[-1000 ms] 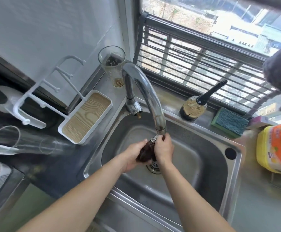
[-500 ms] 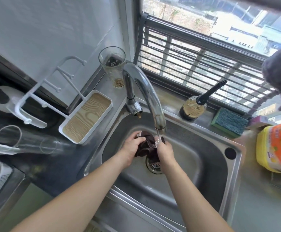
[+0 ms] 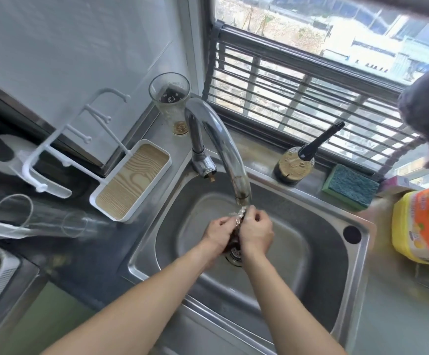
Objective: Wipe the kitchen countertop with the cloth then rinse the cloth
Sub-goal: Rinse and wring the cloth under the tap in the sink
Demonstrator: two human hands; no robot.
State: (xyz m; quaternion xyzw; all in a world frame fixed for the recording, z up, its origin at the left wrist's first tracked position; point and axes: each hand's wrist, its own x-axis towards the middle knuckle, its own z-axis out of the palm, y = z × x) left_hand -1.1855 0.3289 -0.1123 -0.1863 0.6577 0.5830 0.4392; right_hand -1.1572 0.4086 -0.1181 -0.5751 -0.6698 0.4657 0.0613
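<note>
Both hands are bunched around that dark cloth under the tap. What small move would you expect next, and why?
Probably another rub and squeeze under the stream: the left hand and right hand grip the cloth over the sink drain, and water runs from the faucet.

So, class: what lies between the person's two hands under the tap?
In the head view, a dark cloth is pressed between the left hand and right hand, with water from the tap splashing onto it.

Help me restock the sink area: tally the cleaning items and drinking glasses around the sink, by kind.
Drinking glasses: 2, one upright, one lying down
Sponges: 1
Cloths in the hands: 1
Detergent bottles: 1
Total: 5
</note>
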